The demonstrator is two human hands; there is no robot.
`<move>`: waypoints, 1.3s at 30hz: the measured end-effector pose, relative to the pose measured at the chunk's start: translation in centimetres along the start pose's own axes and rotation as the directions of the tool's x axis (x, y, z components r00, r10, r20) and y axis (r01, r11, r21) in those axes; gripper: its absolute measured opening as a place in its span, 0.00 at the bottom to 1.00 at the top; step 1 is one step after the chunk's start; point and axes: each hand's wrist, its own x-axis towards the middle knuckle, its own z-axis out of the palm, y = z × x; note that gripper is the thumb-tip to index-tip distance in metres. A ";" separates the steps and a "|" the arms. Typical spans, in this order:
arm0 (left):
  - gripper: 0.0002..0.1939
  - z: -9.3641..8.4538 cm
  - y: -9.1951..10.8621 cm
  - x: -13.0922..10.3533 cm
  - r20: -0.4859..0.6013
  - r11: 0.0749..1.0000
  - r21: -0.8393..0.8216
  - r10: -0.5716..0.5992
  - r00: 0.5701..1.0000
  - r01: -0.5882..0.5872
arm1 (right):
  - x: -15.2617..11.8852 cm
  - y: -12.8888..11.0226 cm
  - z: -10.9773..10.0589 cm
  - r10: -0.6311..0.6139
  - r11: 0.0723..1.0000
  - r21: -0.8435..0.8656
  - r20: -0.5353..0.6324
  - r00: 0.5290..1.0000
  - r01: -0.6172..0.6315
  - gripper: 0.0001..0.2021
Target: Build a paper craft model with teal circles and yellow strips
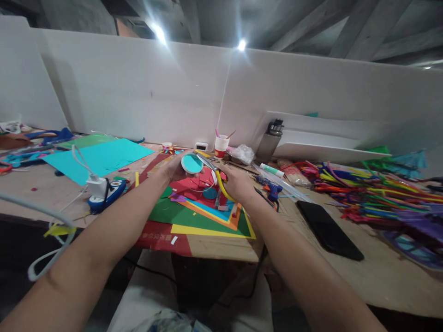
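My left hand (176, 168) is wrapped round a white paper cup whose end, covered by a turquoise disc (192, 163), faces me. In my right hand (237, 183) are scissors with yellow handles (223, 186); their metal blades reach left to the rim of the cup. Below both hands lies a stack of coloured paper, with a red sheet (187, 185) on top of blue, orange, green (166, 213) and yellow ones. A cut turquoise circle (209, 192) rests on the red sheet.
Paper cups (221, 146) holding sticks and a grey bottle (269, 142) stand at the back. At right are a black phone (328, 229), a blue glue gun (273, 190) and many pipe cleaners (360, 189). A turquoise sheet (100, 159) and blue power strip (108, 196) lie left.
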 end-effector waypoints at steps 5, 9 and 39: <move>0.22 -0.1 0.1 -0.1 0.013 0.999 0.034 -0.012 1.000 0.012 | 0.0 -0.1 -0.2 0.012 1.000 -0.008 0.012 1.000 -0.012 0.19; 0.22 -0.1 0.1 -0.2 -0.011 1.000 0.019 -0.013 1.000 0.014 | 0.0 -0.2 -0.4 0.002 1.000 0.000 0.012 1.000 -0.002 0.18; 0.24 2.6 -0.3 -1.1 0.109 0.948 -0.050 0.319 0.941 -0.316 | 0.6 1.2 0.2 0.401 0.789 0.582 -0.246 0.882 -0.196 0.18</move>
